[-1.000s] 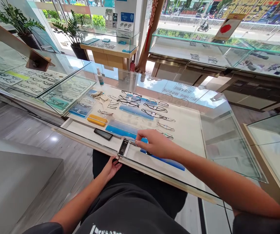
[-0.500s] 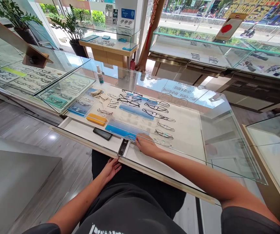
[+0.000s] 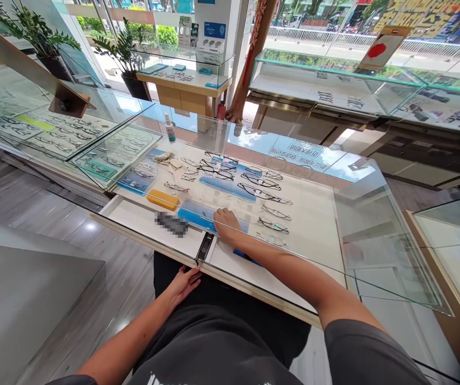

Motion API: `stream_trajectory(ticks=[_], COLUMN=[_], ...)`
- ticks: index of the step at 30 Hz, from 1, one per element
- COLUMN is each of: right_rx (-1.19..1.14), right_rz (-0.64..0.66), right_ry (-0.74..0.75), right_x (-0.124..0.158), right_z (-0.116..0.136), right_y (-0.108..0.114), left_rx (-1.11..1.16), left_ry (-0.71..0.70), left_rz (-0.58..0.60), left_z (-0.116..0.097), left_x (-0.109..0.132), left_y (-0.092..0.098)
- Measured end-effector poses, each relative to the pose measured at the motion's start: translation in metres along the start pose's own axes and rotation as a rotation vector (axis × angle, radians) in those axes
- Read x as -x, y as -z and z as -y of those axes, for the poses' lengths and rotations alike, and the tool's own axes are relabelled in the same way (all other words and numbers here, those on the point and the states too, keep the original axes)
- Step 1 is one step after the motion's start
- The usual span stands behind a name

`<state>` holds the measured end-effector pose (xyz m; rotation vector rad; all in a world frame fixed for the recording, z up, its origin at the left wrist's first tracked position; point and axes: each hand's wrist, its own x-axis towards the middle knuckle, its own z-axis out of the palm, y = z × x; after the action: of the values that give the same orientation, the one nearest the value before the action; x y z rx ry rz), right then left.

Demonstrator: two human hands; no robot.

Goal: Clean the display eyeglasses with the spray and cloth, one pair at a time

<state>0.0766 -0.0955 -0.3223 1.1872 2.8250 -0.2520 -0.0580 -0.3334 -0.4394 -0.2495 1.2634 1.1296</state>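
My right hand [image 3: 227, 225] reaches under the glass top of the display counter. Its fingers curl over a blue display mat [image 3: 190, 215], closed on a pair of eyeglasses [image 3: 206, 215] that is mostly hidden. Down at the front, my left hand [image 3: 184, 283] touches the drawer's front edge [image 3: 176, 255] with its fingertips, the other fingers loosely stretched. A yellow glasses case [image 3: 163, 199] lies left of the mat. Behind and to the right, several eyeglasses [image 3: 264, 193] sit in rows.
In the open drawer lie a blurred-out dark object [image 3: 171, 224] and a dark blue item [image 3: 248, 258] under my right forearm. A spray bottle [image 3: 169, 129] stands on the glass top. A brown cloth [image 3: 163, 157] and another blue mat [image 3: 136, 182] lie at left.
My right hand has moved slightly left and back over the blue mat, with the eyeglasses. The dark blue item has come into view below my forearm. My left hand stays at the drawer edge.
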Motion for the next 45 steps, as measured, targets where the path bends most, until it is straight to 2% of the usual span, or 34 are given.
stream_trajectory(ticks=[5,9,12,15,18,20,21,23,25,27,30,33,37,45], right_rx=[-0.032,-0.100,-0.184,-0.309,-0.446,-0.644,-0.713,-0.614,-0.388,-0.186,-0.052,-0.038,-0.012,0.002], right_rz=[0.005,0.007,0.003,0.040,0.137,0.199,0.170,0.015,-0.191,-0.299,-0.241,-0.183,-0.183,-0.192], right_ry=[-0.008,-0.034,-0.032,0.036,0.129,0.247,0.288,0.300,0.185,0.054,-0.047,-0.076,-0.082,-0.140], right_x=[-0.006,-0.001,0.016,0.049,0.092,0.118,0.128,0.136,0.128,0.108,0.075,0.052,0.038,0.025], right_z=[0.006,0.016,0.024,0.036,0.047,0.047,0.042,0.021,-0.013,-0.054,-0.103,-0.123,-0.120,-0.109], right_y=[-0.003,0.007,0.021,0.040,0.073,0.107,0.127,0.167,0.200,0.217,0.217,0.203,0.188,0.178], left_rx=[0.002,-0.005,-0.019,-0.032,-0.047,-0.057,-0.062,-0.071,-0.079,-0.087,-0.093,-0.092,-0.090,-0.103], left_ry=[0.006,0.011,0.015,0.022,0.032,0.037,0.039,0.041,0.039,0.033,0.021,0.007,-0.005,-0.010], left_rz=[0.005,0.006,-0.001,-0.017,-0.020,-0.016,-0.016,-0.019,-0.020,-0.020,-0.018,-0.012,-0.010,-0.024], left_z=[-0.001,-0.002,-0.003,-0.004,-0.006,-0.007,-0.007,-0.008,-0.009,-0.009,-0.009,-0.008,-0.008,-0.009], left_x=[0.001,0.003,0.004,0.006,0.011,0.013,0.015,0.017,0.018,0.019,0.019,0.019,0.019,0.018], left_y=[0.001,0.002,0.002,0.002,0.001,0.001,0.001,0.001,0.001,0.001,0.000,-0.001,-0.001,-0.005])
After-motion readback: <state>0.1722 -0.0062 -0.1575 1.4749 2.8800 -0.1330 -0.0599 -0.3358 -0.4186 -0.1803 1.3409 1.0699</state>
